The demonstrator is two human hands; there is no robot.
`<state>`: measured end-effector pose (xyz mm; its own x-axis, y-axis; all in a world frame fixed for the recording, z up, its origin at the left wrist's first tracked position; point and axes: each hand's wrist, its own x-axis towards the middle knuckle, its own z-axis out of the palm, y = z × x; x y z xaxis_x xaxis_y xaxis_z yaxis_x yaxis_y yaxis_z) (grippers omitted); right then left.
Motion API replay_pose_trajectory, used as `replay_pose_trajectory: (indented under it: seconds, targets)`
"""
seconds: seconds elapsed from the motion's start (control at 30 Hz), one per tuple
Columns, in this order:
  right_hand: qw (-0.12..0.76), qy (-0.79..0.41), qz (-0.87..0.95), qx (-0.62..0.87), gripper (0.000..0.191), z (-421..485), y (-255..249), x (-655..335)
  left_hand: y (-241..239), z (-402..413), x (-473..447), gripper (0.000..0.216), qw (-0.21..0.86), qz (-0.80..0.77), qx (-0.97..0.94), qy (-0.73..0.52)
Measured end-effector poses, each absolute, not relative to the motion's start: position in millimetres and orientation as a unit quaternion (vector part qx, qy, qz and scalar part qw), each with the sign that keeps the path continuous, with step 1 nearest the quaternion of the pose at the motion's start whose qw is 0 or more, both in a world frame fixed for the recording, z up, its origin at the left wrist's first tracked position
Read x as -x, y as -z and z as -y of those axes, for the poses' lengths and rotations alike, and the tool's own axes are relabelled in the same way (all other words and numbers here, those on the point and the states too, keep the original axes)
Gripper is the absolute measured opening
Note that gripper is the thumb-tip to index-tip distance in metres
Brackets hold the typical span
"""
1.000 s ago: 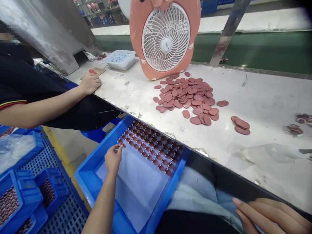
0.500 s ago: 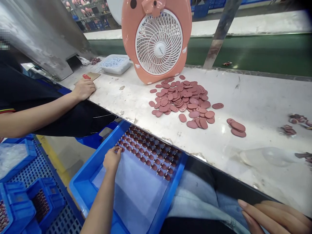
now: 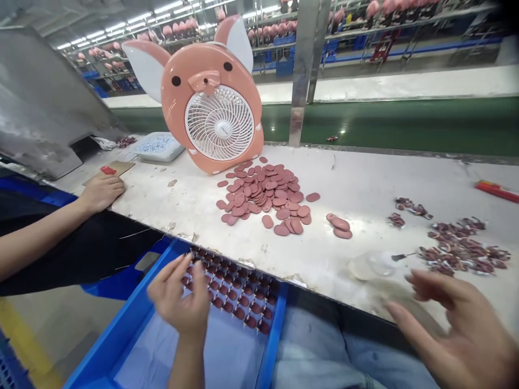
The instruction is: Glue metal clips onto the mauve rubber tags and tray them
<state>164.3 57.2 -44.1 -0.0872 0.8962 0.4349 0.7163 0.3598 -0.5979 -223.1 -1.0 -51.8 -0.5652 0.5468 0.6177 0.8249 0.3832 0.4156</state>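
Note:
My left hand (image 3: 182, 294) is raised over the blue plastic tray (image 3: 273, 335), its fingers apart and nothing visible in them. Rows of small dark red oval pieces with light fittings (image 3: 239, 312) lie in the tray on a pale sheet (image 3: 227, 351). Over the table's front edge at the right, my right hand (image 3: 462, 329) is open and slightly blurred, thumb away from the fingers. Just beyond its fingertips a clear squeeze bottle with a needle tip (image 3: 373, 266) lies on its side. A pile of flat reddish ovals (image 3: 267, 189) rests mid-table.
A pig-shaped fan (image 3: 253, 92) stands behind the pile. Small dark red bits with pale ends (image 3: 462, 246) are heaped at the right, near a red packet (image 3: 497, 190). At the left are a tub of pale granules (image 3: 160, 147) and a co-worker's hand (image 3: 101, 192) on the table.
My left hand has lifted away from the rows in the tray, and its fingers have spread. My right hand has come up towards the bottle. The view has tilted up and turned right.

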Motion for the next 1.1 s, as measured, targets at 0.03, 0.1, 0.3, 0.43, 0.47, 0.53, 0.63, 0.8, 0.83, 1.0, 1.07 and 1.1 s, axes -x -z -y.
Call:
replay_pose_trajectory:
  seconds: [0.03, 0.1, 0.3, 0.43, 0.47, 0.53, 0.63, 0.8, 0.83, 1.0, 1.07, 1.1]
  targets:
    - [0.366, -0.113, 0.73, 0.567, 0.061, -63.5, 39.1, -154.7, 42.3, -12.9, 207.2, 0.035, 0.181, 0.777, 0.487, 0.356]
    - [0.336, -0.115, 0.746, 0.563, 0.061, -73.3, 31.8, -139.0, 24.0, -40.3, 178.7, 0.031, 0.126, 0.709, 0.614, 0.323]
    - [0.341, -0.156, 0.758, 0.534, 0.038, -77.2, 28.7, -138.6, -1.4, -57.5, 143.3, 0.056, 0.014, 0.616, 0.754, 0.226]
    - [0.421, -0.292, 0.704, 0.492, 0.029, -66.0, 29.4, -149.2, 12.4, -27.2, 141.2, 0.038, -0.098, 0.608, 0.727, 0.304]
    - [0.448, -0.348, 0.678, 0.468, 0.028, -62.8, 28.2, -149.5, 15.8, -20.7, 136.9, 0.03, -0.114, 0.609, 0.712, 0.332]
    - [0.473, -0.441, 0.635, 0.423, 0.028, -56.6, 23.1, -146.7, 18.1, -10.8, 120.3, 0.027, -0.126, 0.616, 0.681, 0.376]
    - [0.437, -0.514, 0.617, 0.405, 0.026, -49.9, 9.5, -137.5, 6.4, -1.5, 82.2, 0.018, -0.246, 0.638, 0.565, 0.461]
    - [0.38, -0.631, 0.565, 0.372, 0.031, -47.2, -13.3, -132.4, -24.6, 5.8, 38.2, 0.009, -0.488, 0.587, 0.427, 0.484]
    - [0.37, -0.651, 0.553, 0.365, 0.032, -47.5, -16.1, -134.2, -26.8, 6.0, 35.8, 0.009, -0.517, 0.576, 0.411, 0.483]
    - [0.311, -0.726, 0.525, 0.317, 0.034, -48.2, -19.9, -145.2, -7.3, 5.3, 32.5, 0.029, -0.777, 0.391, 0.266, 0.415]
    - [0.286, -0.744, 0.525, 0.299, 0.032, -45.5, -17.9, -148.4, 9.7, 7.5, 27.3, 0.033, -0.851, 0.307, 0.195, 0.379]
    - [0.28, -0.749, 0.522, 0.298, 0.032, -43.3, -16.6, -150.0, 18.1, 9.4, 23.9, 0.035, -0.868, 0.281, 0.167, 0.373]
